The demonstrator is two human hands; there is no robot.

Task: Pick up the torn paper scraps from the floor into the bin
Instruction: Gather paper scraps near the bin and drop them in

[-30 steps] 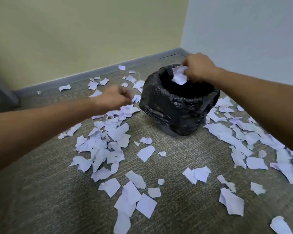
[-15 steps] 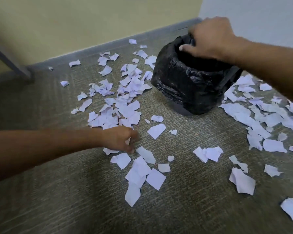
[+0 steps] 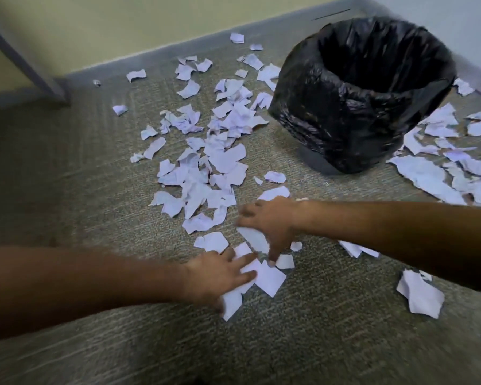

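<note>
Torn white paper scraps lie all over the grey-green carpet, thickest in a heap left of the bin. The bin is lined with a black bag and stands at the back right, its mouth dark. My left hand lies low near the front, fingers spread flat over a few scraps. My right hand reaches in from the right just above it, fingers curved down around a scrap on the floor. Both hands are blurred by motion.
More scraps are strewn to the right of the bin, and one larger piece lies at the front right. Yellow wall and grey skirting run along the back. A grey post stands at the back left.
My right hand has left the bin's rim and come down to the floor scraps beside my left hand. My left hand has shifted slightly nearer onto the front scraps.
</note>
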